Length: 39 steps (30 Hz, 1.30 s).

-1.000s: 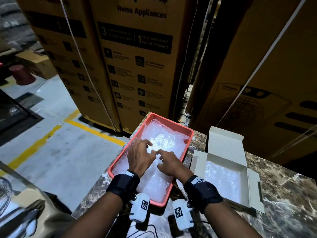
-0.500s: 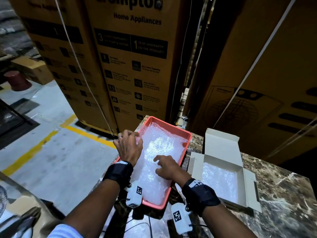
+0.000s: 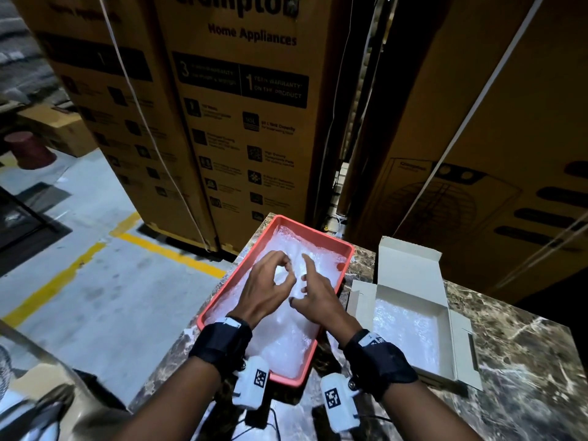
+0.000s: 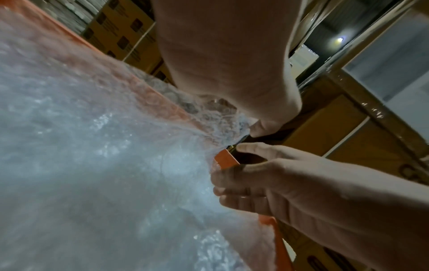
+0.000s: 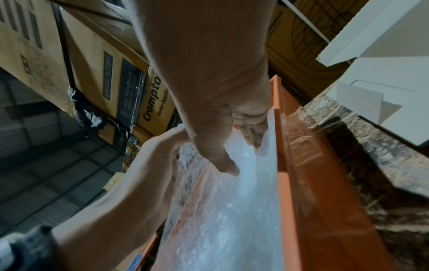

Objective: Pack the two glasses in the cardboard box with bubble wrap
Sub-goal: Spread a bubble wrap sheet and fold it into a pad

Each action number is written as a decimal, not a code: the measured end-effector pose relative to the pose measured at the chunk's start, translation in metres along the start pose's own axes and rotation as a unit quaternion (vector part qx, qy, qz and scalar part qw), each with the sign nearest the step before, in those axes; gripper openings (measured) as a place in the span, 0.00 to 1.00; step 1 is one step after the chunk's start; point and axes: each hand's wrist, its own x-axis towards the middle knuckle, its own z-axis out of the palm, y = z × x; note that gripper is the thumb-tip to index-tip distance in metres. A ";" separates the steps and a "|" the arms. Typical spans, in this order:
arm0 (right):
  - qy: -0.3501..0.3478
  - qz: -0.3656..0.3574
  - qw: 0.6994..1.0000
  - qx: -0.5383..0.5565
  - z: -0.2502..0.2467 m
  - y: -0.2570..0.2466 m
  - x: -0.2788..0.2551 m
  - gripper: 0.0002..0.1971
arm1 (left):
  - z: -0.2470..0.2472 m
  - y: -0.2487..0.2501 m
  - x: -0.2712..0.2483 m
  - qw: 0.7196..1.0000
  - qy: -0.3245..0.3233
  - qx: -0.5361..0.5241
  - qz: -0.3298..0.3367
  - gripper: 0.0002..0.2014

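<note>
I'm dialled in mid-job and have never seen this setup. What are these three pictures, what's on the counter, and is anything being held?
No machine here: a person works bare-handed, with a camera on the head and one on each wrist. The head view looks down at a marble counter. On it sit a red tray full of bubble wrap and, to its right, an open white cardboard box already lined with wrap. The left hand and right hand are over the tray, fingers pinching the wrap. The wrist views show this close up. No glasses are visible.

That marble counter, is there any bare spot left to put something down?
Bare marble counter shows right of the white cardboard box. The gap between the box and red tray is narrow. The tray is crowded with bubble wrap.
</note>
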 end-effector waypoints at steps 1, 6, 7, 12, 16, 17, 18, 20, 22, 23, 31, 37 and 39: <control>0.016 -0.008 1.000 0.011 -0.003 0.000 -0.002 0.58 | 0.000 0.006 -0.002 0.999 -0.018 -0.037 -0.008 0.05; 0.082 -0.054 0.995 -0.006 -0.016 0.001 -0.010 0.43 | -0.007 0.024 0.000 0.965 -0.044 -0.229 -0.122 0.06; 0.082 -0.048 0.995 -0.020 -0.018 0.001 -0.009 0.32 | -0.010 0.028 0.002 0.962 -0.040 -0.238 -0.124 0.06; 0.123 -0.075 0.989 -0.019 -0.032 0.004 -0.008 0.06 | -0.019 0.037 0.014 0.959 0.021 -0.254 -0.125 0.04; 0.191 -0.094 0.976 0.040 -0.060 -0.009 -0.015 0.15 | -0.028 0.032 0.020 0.964 0.019 -0.234 -0.120 0.17; 0.199 -0.092 0.974 0.056 -0.069 -0.014 -0.017 0.17 | -0.031 0.032 0.021 0.968 0.005 -0.221 -0.120 0.19; 0.203 -0.092 0.972 0.070 -0.077 -0.018 -0.020 0.19 | -0.032 0.032 0.021 0.973 -0.012 -0.199 -0.118 0.19; 0.221 -0.106 0.967 0.075 -0.093 -0.024 -0.025 0.21 | -0.034 0.030 0.023 0.980 -0.039 -0.161 -0.107 0.13; 0.252 -0.125 0.957 0.078 -0.106 -0.026 -0.031 0.18 | -0.034 0.033 0.023 0.984 -0.050 -0.144 -0.094 0.05; 0.266 -0.131 0.951 0.083 -0.113 -0.025 -0.035 0.15 | -0.033 0.034 0.024 0.984 -0.045 -0.143 -0.096 0.03; 0.344 -0.131 0.920 0.135 -0.147 -0.002 -0.073 0.29 | -0.019 0.076 0.025 0.960 0.031 -0.257 -0.109 0.10; 0.260 -0.069 0.947 0.176 -0.161 0.031 -0.120 0.29 | 0.016 0.103 0.020 0.937 0.063 -0.286 -0.192 0.10; 0.212 -0.047 0.957 0.191 -0.160 0.045 -0.137 0.22 | 0.034 0.110 0.016 0.932 0.049 -0.287 -0.217 0.12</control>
